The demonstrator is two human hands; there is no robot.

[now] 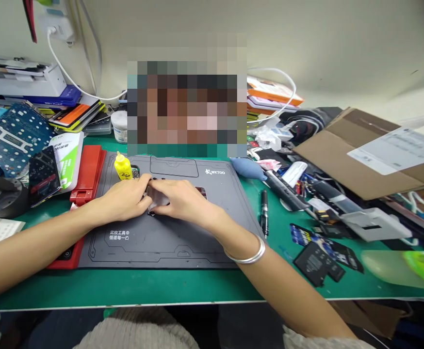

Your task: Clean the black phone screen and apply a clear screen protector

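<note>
hands are held close together, left hand and right hand curled over a small pale piece on a grey mat; a yellow bottle is set further up the mat.

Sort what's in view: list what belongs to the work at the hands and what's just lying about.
At the hands: left hand; right hand; small pale piece between them; grey rubber work mat beneath.
Lying about: yellow squeeze bottle; black smartphone; red plastic tray; black pen; brown cardboard sheet.
</note>
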